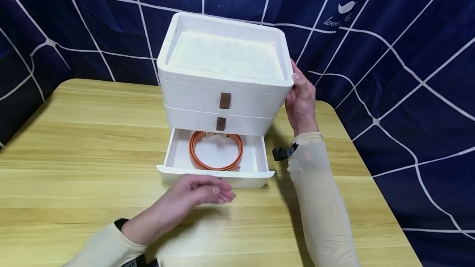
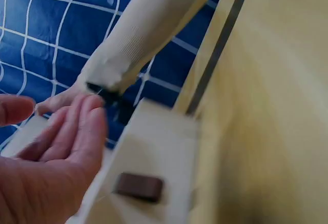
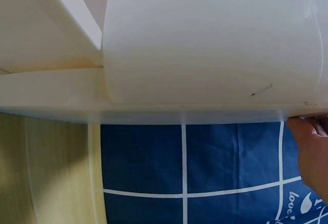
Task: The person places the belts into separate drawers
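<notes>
A white three-drawer storage box (image 1: 222, 81) stands on the table with its bottom drawer (image 1: 256, 153) pulled out. Inside the drawer lies a coiled orange-brown belt (image 1: 240, 151), its far part partly hidden under the drawer above. My left hand (image 1: 196, 195) hovers just in front of the drawer front, fingers loosely extended and holding nothing. In the left wrist view its fingers are beside the drawer front with a brown pull tab (image 2: 139, 187). My right hand (image 1: 302, 98) rests against the box's right side, thumb near the top front corner.
The box's top is a shallow recessed tray (image 1: 226, 55). Brown tabs (image 1: 224, 100) mark the two upper drawers, which are closed. A wooden table (image 1: 92, 155) extends around the box. Dark blue cloth with white lines (image 1: 419, 94) hangs behind and at the right.
</notes>
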Motion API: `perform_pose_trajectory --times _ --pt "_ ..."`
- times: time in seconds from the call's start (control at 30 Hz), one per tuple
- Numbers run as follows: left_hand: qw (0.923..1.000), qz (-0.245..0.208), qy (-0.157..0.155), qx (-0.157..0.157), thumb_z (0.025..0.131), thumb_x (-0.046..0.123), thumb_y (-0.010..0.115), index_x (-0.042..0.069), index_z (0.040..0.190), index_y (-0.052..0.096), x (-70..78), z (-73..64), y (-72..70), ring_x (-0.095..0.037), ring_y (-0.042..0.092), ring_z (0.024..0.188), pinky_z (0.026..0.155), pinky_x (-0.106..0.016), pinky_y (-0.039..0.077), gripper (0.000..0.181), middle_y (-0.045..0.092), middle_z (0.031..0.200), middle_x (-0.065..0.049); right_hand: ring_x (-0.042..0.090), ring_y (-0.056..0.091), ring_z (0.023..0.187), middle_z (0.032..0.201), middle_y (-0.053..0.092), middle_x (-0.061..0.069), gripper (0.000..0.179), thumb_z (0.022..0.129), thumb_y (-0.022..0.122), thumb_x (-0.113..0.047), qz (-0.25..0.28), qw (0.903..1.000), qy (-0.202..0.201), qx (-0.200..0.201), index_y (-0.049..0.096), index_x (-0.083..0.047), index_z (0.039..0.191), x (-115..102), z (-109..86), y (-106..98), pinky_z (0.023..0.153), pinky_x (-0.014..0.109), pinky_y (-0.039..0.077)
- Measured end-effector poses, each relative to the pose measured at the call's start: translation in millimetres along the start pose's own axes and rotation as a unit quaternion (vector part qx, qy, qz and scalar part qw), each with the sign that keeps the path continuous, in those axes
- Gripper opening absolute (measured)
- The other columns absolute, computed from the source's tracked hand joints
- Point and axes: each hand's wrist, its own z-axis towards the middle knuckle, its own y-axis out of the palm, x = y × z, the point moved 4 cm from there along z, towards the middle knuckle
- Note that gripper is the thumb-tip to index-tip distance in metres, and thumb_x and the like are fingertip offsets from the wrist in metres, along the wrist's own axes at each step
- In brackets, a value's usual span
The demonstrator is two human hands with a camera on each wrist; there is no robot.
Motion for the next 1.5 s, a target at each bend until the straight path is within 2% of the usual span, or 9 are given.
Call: perform_pose_trajectory --times 0.07,0.17,0.37,0.73,0.87,1.03,1.13,1.3,1.5 --pt "0.9985 -0.022 -0.039 -0.032 0.096 0.006 0.053 -0.014 0.120 0.057 -10.9 -1.8 5.5 -0.037 0.063 0.109 0.098 -0.042 0.053 0.032 0.066 0.115 -0.023 0.027 0.045 0.131 0.143 0.048 0.020 0.055 0.089 0.051 -0.009 -0.001 1.0000 -0.001 0.002 0.045 0.011 0.140 0.4 0.0 -0.8 0.109 0.031 0.042" --pt "0.9942 -0.054 -0.083 -0.041 0.095 0.004 0.053 -0.018 0.120 0.055 -25.8 -3.1 8.3 -0.038 0.062 0.110 0.097 -0.040 0.054 0.033 0.064 0.115 -0.027 0.028 0.046 0.131 0.143 0.048 0.020 0.055 0.089 0.051 -0.009 -0.003 1.0000 -0.002 0.001 0.045 0.011 0.139 2.1 0.4 -1.5 0.109 0.031 0.042" --pt "0.9812 -0.127 -0.145 0.010 0.092 0.002 0.055 -0.021 0.126 0.044 -42.4 -6.9 1.3 -0.033 0.062 0.111 0.099 -0.037 0.052 0.042 0.062 0.117 -0.029 0.029 0.046 0.130 0.143 0.049 0.020 0.055 0.089 0.050 -0.010 -0.016 0.9998 -0.012 -0.010 0.046 0.010 0.139 4.2 -0.2 0.9 0.109 0.031 0.042" --pt "0.9696 -0.183 -0.142 0.079 0.099 0.007 0.046 -0.020 0.130 0.032 -50.7 -10.2 -15.5 -0.032 0.056 0.118 0.105 -0.039 0.046 0.044 0.057 0.124 -0.028 0.029 0.047 0.129 0.142 0.049 0.022 0.055 0.088 0.049 -0.011 -0.032 0.9991 -0.026 -0.008 0.045 0.012 0.138 3.4 -0.6 2.8 0.108 0.031 0.042" --pt "0.9738 -0.167 -0.135 0.076 0.098 0.007 0.049 -0.019 0.130 0.032 -50.7 -8.4 -15.9 -0.032 0.057 0.118 0.104 -0.037 0.047 0.044 0.056 0.126 -0.029 0.028 0.047 0.130 0.143 0.049 0.021 0.056 0.088 0.050 -0.010 -0.020 0.9996 -0.018 -0.003 0.045 0.011 0.139 3.1 -0.2 1.0 0.109 0.031 0.042" --pt "0.9763 -0.144 -0.149 0.061 0.098 0.008 0.053 -0.010 0.112 0.049 -52.5 -8.2 -14.7 -0.032 0.064 0.108 0.098 -0.038 0.053 0.023 0.065 0.112 -0.025 0.027 0.046 0.131 0.143 0.049 0.019 0.055 0.088 0.053 -0.011 -0.015 0.9999 -0.005 0.000 0.047 0.009 0.139 2.7 -0.2 -0.6 0.109 0.031 0.041" --pt "0.9811 -0.109 -0.149 0.058 0.099 0.014 0.055 -0.007 0.104 0.056 -51.8 -6.2 -12.5 -0.032 0.067 0.102 0.093 -0.039 0.056 0.021 0.067 0.104 -0.023 0.027 0.046 0.131 0.142 0.049 0.019 0.055 0.088 0.053 -0.011 -0.012 0.9999 -0.002 0.002 0.047 0.009 0.139 2.2 -0.4 -0.8 0.109 0.030 0.042" --pt "0.9886 -0.033 -0.122 0.082 0.101 0.016 0.056 -0.014 0.110 0.059 -46.5 -2.7 -8.5 -0.035 0.066 0.103 0.089 -0.041 0.058 0.031 0.067 0.107 -0.024 0.027 0.046 0.131 0.143 0.049 0.019 0.055 0.088 0.052 -0.011 -0.016 0.9998 -0.008 0.000 0.046 0.010 0.140 1.6 -0.8 -1.0 0.109 0.031 0.042" --pt "0.9860 -0.049 -0.119 0.105 0.101 0.011 0.055 -0.017 0.110 0.058 -45.5 -1.0 -8.5 -0.034 0.066 0.103 0.089 -0.037 0.057 0.030 0.066 0.108 -0.027 0.027 0.046 0.132 0.143 0.048 0.019 0.055 0.089 0.051 -0.011 -0.015 0.9999 -0.007 -0.003 0.045 0.009 0.140 1.8 -0.6 -1.0 0.109 0.030 0.041"
